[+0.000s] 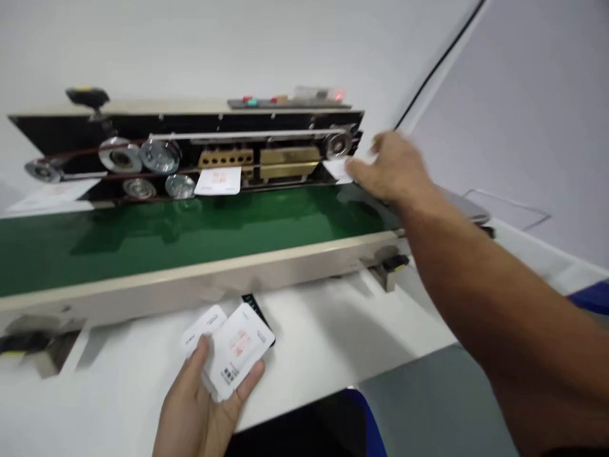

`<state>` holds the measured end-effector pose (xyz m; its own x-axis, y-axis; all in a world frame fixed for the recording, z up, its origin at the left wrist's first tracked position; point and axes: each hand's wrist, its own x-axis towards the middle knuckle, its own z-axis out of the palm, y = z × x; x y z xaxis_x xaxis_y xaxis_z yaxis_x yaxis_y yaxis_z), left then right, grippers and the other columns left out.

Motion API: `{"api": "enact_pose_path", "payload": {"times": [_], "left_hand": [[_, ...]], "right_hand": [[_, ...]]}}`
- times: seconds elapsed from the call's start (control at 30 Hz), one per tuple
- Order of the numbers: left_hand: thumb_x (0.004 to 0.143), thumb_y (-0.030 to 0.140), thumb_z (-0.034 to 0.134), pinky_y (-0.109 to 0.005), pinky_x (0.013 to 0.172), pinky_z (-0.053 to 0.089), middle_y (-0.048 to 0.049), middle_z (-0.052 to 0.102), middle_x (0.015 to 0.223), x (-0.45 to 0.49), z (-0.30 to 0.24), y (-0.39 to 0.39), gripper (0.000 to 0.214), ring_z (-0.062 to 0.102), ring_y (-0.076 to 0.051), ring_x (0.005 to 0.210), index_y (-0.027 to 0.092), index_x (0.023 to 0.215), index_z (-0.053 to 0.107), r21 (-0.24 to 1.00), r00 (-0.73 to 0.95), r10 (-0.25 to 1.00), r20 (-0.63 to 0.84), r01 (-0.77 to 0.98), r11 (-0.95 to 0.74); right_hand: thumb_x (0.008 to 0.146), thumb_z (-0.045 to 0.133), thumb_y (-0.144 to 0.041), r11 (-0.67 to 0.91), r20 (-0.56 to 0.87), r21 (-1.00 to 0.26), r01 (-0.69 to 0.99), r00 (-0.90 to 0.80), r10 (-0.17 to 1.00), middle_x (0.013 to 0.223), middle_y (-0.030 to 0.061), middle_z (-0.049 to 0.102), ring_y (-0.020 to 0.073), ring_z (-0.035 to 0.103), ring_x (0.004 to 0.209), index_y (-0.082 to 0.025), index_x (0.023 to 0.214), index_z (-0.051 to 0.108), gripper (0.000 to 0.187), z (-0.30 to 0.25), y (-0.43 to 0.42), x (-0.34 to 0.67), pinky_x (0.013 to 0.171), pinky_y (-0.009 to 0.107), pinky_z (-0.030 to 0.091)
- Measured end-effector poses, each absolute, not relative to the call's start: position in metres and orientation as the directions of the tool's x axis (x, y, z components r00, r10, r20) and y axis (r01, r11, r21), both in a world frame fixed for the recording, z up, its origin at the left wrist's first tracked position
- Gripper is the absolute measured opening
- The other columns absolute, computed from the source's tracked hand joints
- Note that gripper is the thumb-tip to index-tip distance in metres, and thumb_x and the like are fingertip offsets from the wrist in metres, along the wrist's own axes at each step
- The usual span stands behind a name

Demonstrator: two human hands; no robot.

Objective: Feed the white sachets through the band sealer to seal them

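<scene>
- White wall (pixel 238 44) and white table (pixel 333 336) are seen behind and below a band sealer (pixel 190 273), with grey floor (pixel 428 400) shown at lower right.
- Along the band sealer a green conveyor belt (pixel 190 228) is run, and above it a black panel (pixel 285 124) is carried, fitted with metal pulleys (pixel 160 156) and brass heating blocks (pixel 288 162).
- Small red and green controls (pixel 266 101) are set along the machine's top edge.
- Two overlapping white sachets (pixel 238 352) are gripped by the left hand (pixel 200 406) above the table, just in front of the machine. What is inside them cannot be told.
- The thumb of that hand is pressed on the front, and the fingers are closed behind, so the pair is clamped between them.
- The long axis of the front sachet is tilted from lower left to upper right, and red print is shown on its face.
- A black packet (pixel 253 307) is seen just behind the pair, partly hidden.
- Another printed sachet (pixel 217 181) is stood against the panel, its long side running along the belt.
- A further sachet (pixel 52 193) is seen beyond the belt's left end, blurred.
- The right hand (pixel 392 171) is held at the belt's right end, beside a white sachet (pixel 335 168). Its fingers (pixel 366 168) are blurred and look slightly apart; whether that sachet is held cannot be told.
</scene>
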<state>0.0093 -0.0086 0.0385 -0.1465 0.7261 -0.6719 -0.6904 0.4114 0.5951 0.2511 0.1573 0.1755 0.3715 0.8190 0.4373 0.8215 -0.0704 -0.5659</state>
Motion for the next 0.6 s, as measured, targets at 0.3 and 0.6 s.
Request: {"api": "enact_pose_path", "payload": {"times": [0.3, 0.6], "left_hand": [[0.093, 0.023, 0.058, -0.038, 0.078, 0.062, -0.0131, 0.074, 0.109, -0.009, 0.015, -0.007, 0.025, 0.072, -0.023, 0.094, 0.018, 0.115, 0.066, 0.366, 0.104, 0.810, -0.577, -0.853, 0.371], [0.098, 0.023, 0.044, -0.066, 0.078, 0.057, -0.0209, 0.075, 0.101, 0.004, 0.033, -0.005, 0.035, 0.072, -0.038, 0.092, 0.007, 0.127, 0.055, 0.580, -0.099, 0.727, -0.679, -0.679, 0.449]], "right_hand": [[0.094, 0.056, -0.018, 0.819, 0.483, -0.135, 0.558, -0.685, 0.546, 0.127, 0.0140, 0.058, 0.0266, 0.050, 0.121, -0.006, 0.128, 0.050, 0.036, 0.063, 0.022, 0.155, 0.109, 0.043, 0.041], [0.094, 0.052, -0.018, 0.638, 0.098, -0.421, 0.644, -0.667, 0.738, 0.095, 0.0090, 0.066, 0.0229, 0.062, 0.082, -0.013, 0.111, 0.059, 0.019, 0.087, 0.030, 0.181, 0.072, 0.038, 0.052]]}}
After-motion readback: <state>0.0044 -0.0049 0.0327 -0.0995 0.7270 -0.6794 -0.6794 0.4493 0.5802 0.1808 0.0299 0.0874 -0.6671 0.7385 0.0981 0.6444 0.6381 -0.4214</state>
